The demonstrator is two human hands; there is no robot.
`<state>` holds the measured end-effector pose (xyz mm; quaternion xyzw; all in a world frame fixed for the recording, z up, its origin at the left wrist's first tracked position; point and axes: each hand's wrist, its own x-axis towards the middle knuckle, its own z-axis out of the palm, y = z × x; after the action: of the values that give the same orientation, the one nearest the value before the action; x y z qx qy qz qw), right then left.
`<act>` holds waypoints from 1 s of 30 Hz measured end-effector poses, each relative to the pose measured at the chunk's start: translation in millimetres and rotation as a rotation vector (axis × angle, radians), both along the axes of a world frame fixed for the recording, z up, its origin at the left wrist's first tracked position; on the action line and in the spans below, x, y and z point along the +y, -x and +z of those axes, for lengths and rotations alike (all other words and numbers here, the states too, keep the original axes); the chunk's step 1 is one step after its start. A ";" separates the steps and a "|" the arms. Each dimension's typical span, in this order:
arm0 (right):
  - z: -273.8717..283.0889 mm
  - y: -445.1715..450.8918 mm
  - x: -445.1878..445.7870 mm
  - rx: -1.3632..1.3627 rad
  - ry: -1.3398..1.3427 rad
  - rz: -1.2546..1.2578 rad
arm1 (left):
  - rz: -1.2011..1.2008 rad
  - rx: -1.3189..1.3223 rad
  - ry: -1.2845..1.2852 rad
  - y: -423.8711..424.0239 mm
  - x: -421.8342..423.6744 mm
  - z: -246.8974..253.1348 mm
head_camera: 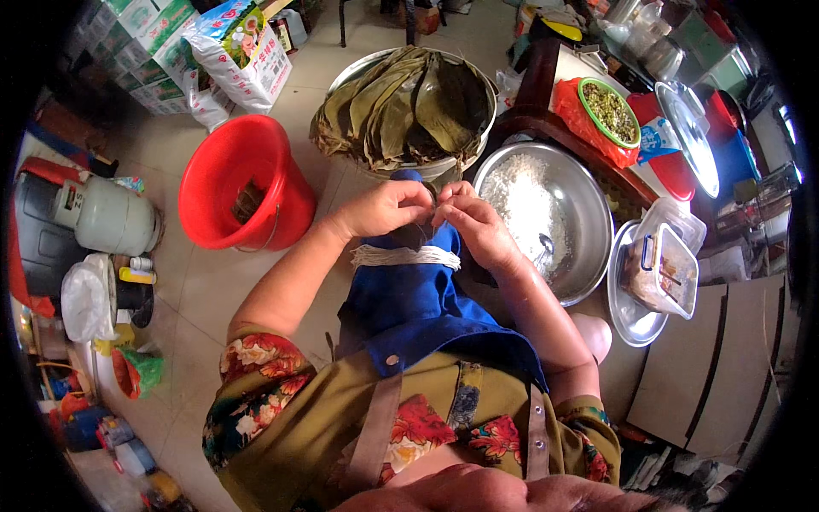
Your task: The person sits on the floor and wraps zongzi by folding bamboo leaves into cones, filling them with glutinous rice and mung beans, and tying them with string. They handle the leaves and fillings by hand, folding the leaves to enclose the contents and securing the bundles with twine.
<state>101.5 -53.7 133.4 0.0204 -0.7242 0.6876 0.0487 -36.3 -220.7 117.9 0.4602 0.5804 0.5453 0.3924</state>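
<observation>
My left hand [405, 206] and my right hand [472, 214] meet in front of my blue apron [397, 294]. Fingertips of both hands pinch a small dark leaf parcel [409, 235], which they partly hide. A thin strand seems to run by the fingers, too fine to follow. Across my lap, just below the hands, lies a bundle of white strings [407, 257]. Beyond them a wide metal basin [492, 118] holds a thick stack of long, dark green leaves [397, 102]. Beside my right hand, a steel bowl [585, 256] contains white rice [521, 185] and a metal spoon [546, 248].
Left of my hands stands a red bucket [243, 179] with a leaf parcel [248, 201] inside. A green-rimmed basket [608, 112] of chopped or bean-like food rests at right. A clear plastic container [662, 269] sits on a metal lid [617, 307]. A gas cylinder [115, 214] is far left.
</observation>
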 end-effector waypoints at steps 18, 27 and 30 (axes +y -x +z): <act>10.8 5.8 -4.4 0.407 -0.936 -0.137 | 0.137 -0.230 -0.031 -5.4 -3.3 -12.5; 21.1 -9.9 -3.4 0.405 -0.853 0.134 | 0.235 -0.290 0.070 -10.9 -5.9 0.8; 20.1 -0.8 4.3 0.467 -0.580 0.266 | 0.235 -0.360 0.014 -10.2 -4.3 5.5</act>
<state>102.3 -49.3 153.5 0.2829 -0.8489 0.4315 0.1148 -26.1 -224.9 123.4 0.2821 0.5544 0.6565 0.4267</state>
